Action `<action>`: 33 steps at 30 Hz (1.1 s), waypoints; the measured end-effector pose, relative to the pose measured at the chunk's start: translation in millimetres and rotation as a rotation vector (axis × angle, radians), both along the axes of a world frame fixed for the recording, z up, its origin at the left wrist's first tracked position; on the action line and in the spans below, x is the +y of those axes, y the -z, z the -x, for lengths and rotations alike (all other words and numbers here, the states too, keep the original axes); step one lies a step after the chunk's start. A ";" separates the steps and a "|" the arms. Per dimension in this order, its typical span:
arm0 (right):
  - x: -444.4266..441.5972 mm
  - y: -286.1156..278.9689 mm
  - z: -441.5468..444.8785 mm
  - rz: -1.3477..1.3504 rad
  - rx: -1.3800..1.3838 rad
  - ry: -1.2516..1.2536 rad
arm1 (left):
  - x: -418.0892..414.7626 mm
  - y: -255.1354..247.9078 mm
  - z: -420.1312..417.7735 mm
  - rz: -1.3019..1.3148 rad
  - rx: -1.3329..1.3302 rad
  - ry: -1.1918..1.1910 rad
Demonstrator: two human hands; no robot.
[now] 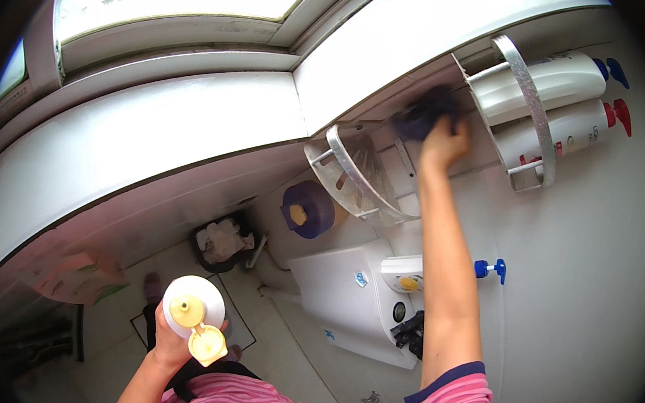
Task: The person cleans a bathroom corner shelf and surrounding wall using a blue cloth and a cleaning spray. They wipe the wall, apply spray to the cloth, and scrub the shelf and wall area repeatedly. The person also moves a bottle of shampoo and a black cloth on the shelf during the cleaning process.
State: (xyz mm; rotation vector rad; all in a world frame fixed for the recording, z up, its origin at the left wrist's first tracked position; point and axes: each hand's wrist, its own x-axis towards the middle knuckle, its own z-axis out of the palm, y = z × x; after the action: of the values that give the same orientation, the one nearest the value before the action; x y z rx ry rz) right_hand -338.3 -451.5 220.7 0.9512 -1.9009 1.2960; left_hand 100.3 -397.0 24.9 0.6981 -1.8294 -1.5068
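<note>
My left hand (173, 338) is wrapped around a white bottle (210, 295), seen from above with its yellow flip cap (207, 345) hinged back. My right arm reaches up to the tiled wall, where my right hand (447, 144) holds a dark cloth (427, 113), blurred. The cloth is at the wall between two metal corner racks. The left rack (354, 170) has a clear plastic surface; the right rack (531, 91) holds two white pump bottles, one with a blue pump (613, 72) and one with a red pump (621, 118).
Below stands a white toilet tank (336, 292) bearing a white pump bottle (402, 275) and a black plastic bag (411, 332). A purple container (309, 209), a bin with crumpled paper (225, 241) and a pink bag (82, 277) are lower left. A white ledge (151, 147) runs under the window.
</note>
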 end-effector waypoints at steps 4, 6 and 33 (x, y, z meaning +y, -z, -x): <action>-8.2 11.6 35.6 0.118 0.272 0.156 | -2.6 -11.5 -1.5 -0.304 0.018 -0.052; -1.3 44.3 26.1 -0.071 0.263 0.070 | -2.4 -12.8 -2.3 -0.347 0.068 -0.148; 56.3 -8.1 74.6 -0.731 0.947 0.300 | 8.9 -9.0 20.5 -0.283 -0.011 0.050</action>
State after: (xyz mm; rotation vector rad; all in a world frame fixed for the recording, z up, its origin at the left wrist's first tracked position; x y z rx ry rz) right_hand -413.0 -395.1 228.8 1.2479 -1.5961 -0.1226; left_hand 79.9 -388.1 34.0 0.7974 -1.6689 -1.8198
